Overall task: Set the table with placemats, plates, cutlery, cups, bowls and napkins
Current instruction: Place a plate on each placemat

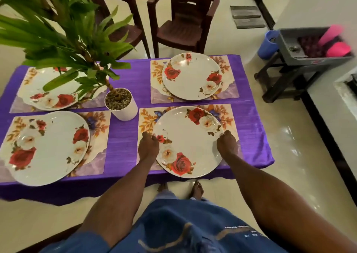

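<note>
Four placemats each carry a plate; my left hand [148, 146] and right hand [227, 143] pinch opposite rims of the near-right plate [188, 140], centring it on its placemat [144, 115] so cutlery fits beside. Grey bin [289, 47] holds pink cups [338, 49].

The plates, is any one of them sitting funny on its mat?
Yes. The near-right plate, held at its rim by the left hand and right hand, sticks out past its placemat and the table's near edge. The near-left plate also sits off-centre on its mat, toward the near-left corner.
</note>
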`<state>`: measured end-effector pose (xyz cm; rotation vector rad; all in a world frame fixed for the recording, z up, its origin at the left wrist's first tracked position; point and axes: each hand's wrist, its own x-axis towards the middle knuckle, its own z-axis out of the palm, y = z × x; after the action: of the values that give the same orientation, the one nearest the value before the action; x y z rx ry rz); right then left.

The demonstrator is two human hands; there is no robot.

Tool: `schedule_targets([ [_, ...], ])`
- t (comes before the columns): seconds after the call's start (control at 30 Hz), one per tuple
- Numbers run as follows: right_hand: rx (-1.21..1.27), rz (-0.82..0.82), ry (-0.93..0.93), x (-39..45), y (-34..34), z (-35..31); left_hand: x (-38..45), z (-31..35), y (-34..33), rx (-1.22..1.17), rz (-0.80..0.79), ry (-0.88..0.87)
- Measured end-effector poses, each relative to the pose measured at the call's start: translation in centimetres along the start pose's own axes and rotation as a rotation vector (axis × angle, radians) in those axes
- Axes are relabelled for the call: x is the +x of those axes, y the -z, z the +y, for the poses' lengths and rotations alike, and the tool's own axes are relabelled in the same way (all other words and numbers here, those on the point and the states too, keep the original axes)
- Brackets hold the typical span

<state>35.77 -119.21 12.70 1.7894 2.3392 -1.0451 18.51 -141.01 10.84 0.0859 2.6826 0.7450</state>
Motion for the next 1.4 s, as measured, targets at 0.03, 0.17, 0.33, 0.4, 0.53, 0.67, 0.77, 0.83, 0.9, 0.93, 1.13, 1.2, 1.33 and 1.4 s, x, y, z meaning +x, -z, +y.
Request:
schedule_targets([
  [0.03, 0.000, 0.002, 0.008, 0.1, 0.0, 0.0, 0.2, 0.0, -0.1, -0.002, 0.000, 0.002],
  [0.17, -0.029, 0.016, 0.036, 0.8, -0.2, -0.2, 0.4, -0.1, -0.5, 0.007, 0.001, -0.003],
  [0.33, -0.016, -0.008, 0.058, 1.3, -0.3, -0.2, 0.6, -0.2, -0.7, 0.002, -0.029, -0.008],
  [0.4, -0.021, -0.009, 0.061, 1.3, -0.3, -0.2, 0.6, -0.2, -0.6, 0.004, -0.032, -0.014],
  [0.53, -0.031, 0.002, 0.072, 1.3, -0.4, -0.1, 0.6, -0.4, -0.5, -0.021, -0.031, -0.019],
  [0.67, -0.043, 0.026, 0.071, 1.6, -0.5, -0.2, 0.7, -0.5, -0.7, -0.041, 0.006, -0.023],
  [0.77, -0.030, 0.050, 0.074, 1.7, -0.6, -0.2, 0.8, -0.3, -0.7, -0.033, 0.015, -0.019],
  [0.83, -0.015, 0.059, 0.087, 1.8, -0.5, -0.2, 0.9, -0.2, -0.7, -0.017, 0.022, -0.021],
  [0.9, 0.005, 0.055, 0.094, 1.9, -0.6, -0.1, 0.9, -0.4, -0.7, -0.015, 0.029, -0.017],
  [0.93, 0.010, 0.052, 0.091, 2.0, -0.6, -0.1, 1.0, -0.5, -0.8, -0.018, 0.029, -0.012],
  [1.13, 0.022, 0.063, 0.077, 2.3, -0.7, 0.1, 1.1, -0.5, -0.9, -0.039, 0.034, -0.001],
  [1.2, 0.024, 0.048, 0.070, 2.5, -0.8, 0.2, 1.1, -0.5, -0.9, -0.043, 0.032, 0.001],
  [1.33, 0.012, 0.022, 0.062, 2.9, -0.9, 0.4, 1.2, -0.4, -0.8, -0.046, 0.030, 0.002],
  [1.4, 0.020, 0.012, 0.066, 3.0, -0.9, 0.5, 1.2, -0.5, -0.8, -0.039, 0.026, 0.000],
])
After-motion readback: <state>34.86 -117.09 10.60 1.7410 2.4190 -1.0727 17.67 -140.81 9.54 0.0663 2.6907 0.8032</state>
